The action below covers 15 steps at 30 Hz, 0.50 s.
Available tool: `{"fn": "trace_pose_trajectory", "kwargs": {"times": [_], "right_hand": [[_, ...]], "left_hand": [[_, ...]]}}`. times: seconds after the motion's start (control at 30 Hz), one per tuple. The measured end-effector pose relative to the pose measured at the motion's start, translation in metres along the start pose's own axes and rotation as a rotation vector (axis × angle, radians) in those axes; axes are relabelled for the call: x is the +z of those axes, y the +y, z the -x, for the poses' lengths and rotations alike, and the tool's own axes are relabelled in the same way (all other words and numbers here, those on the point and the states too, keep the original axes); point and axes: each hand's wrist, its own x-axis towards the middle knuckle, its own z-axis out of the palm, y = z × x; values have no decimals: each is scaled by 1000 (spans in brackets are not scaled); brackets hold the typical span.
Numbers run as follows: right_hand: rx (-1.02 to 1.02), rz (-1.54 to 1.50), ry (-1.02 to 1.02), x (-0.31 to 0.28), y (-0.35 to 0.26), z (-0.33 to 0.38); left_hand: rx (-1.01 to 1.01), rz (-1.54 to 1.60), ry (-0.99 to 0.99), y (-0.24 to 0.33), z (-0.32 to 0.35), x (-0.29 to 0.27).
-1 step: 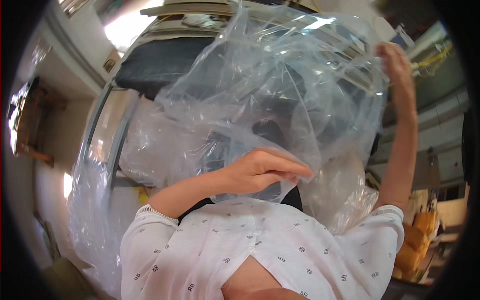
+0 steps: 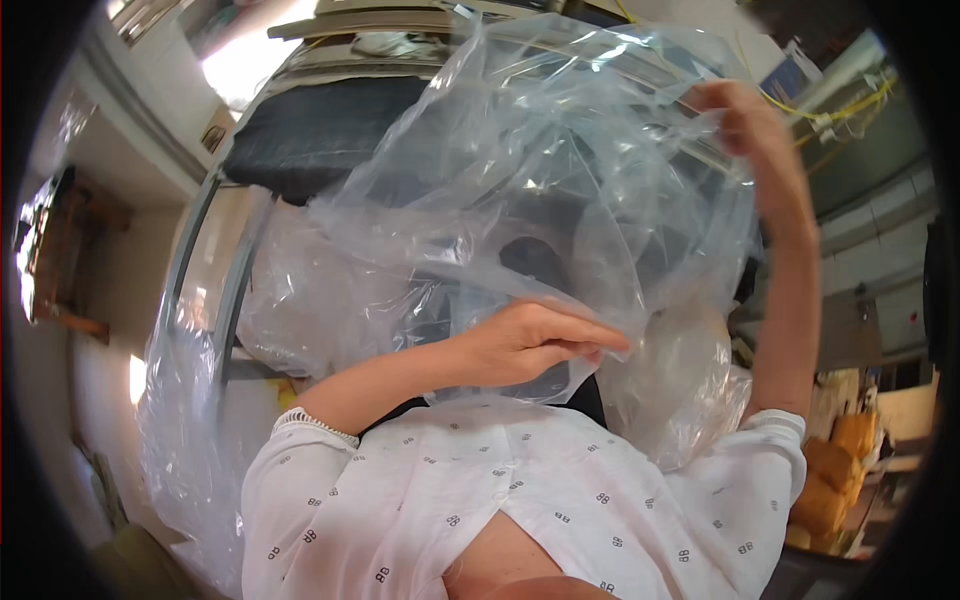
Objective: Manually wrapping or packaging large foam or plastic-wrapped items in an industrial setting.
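Yellow cords show beyond the clear plastic.

Left hand low at centre, in front of the white shirt, fingers pinching an edge of clear plastic film. Right hand at film's far right edge, blurred, grip unclear. Black padded item far left, partly under film. Yellow cord right of right hand.
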Motion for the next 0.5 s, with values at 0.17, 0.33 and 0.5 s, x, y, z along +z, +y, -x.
{"fn": "trace_pose_trajectory", "kwargs": {"times": [0.17,0.33,0.5], "right_hand": [[88,-375,-297,104,-10,34],[-115,-446,-350,119,-2,48],[-84,-414,-379,107,7,68]], "left_hand": [[-175,-184,-111,-42,-40,34],[-134,-323,-77,-74,-49,53],[136,-756,25,-10,-12,39]]}}
